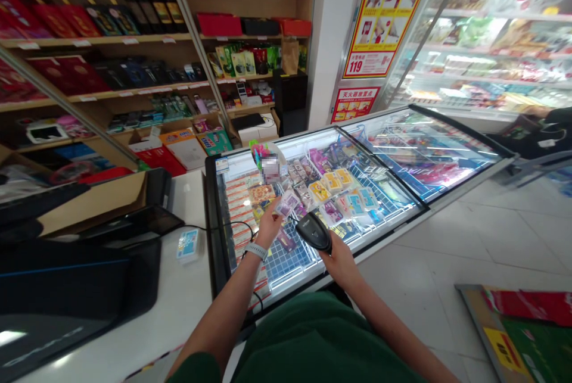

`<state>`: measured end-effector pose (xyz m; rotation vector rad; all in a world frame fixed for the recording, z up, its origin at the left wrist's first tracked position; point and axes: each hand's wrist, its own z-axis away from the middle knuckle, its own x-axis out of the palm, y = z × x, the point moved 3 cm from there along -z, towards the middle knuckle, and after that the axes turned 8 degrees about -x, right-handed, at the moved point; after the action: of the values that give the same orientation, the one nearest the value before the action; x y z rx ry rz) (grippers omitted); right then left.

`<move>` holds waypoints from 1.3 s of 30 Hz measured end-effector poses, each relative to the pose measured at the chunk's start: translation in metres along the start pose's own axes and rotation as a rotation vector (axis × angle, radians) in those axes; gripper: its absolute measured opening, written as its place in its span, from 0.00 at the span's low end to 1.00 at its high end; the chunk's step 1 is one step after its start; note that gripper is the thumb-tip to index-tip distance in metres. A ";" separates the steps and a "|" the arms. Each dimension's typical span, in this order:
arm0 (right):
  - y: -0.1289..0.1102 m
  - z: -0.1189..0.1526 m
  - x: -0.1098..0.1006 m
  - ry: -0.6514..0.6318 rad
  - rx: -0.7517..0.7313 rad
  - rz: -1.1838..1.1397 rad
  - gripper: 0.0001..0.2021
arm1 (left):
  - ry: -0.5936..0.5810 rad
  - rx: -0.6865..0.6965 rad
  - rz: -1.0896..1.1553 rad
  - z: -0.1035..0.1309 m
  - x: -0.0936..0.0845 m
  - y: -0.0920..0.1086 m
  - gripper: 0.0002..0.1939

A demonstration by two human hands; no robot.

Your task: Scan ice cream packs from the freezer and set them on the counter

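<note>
My left hand (269, 223) grips a small purple-and-white packet (287, 203) by its edge, over the glass top of a chest freezer (277, 279). Wrapped in my right hand (340, 261) is a black barcode scanner (313, 232), its head pointing toward the packet. Beyond both hands, yellow packets (330, 185), blue packets (361, 199) and another purple packet (331, 212) lie in rows on the glass. On the white counter to the left sits a small stack of blue-and-white packets (188, 245).
A black cable (232, 223) runs across the freezer's left edge from the counter (183, 305). Dark checkout equipment (80, 293) stands on that counter. Shelves of bottles and boxes (250, 25) line the back. A person's dark sleeve (554, 127) shows at far right.
</note>
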<state>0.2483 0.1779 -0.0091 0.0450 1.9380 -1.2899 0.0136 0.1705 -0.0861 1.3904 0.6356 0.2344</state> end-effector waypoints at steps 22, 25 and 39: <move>0.007 -0.001 0.002 0.018 -0.031 0.027 0.17 | 0.055 0.057 -0.077 -0.007 -0.021 0.008 0.27; 0.006 -0.002 0.001 0.020 -0.032 0.026 0.16 | 0.076 0.081 -0.091 -0.008 -0.024 0.007 0.27; 0.011 -0.008 0.001 0.021 -0.045 0.042 0.15 | 0.159 0.138 -0.108 -0.018 -0.051 0.004 0.28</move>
<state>0.2477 0.1890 -0.0168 0.0766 1.9726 -1.2219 -0.0366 0.1599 -0.0684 1.4742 0.8697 0.2200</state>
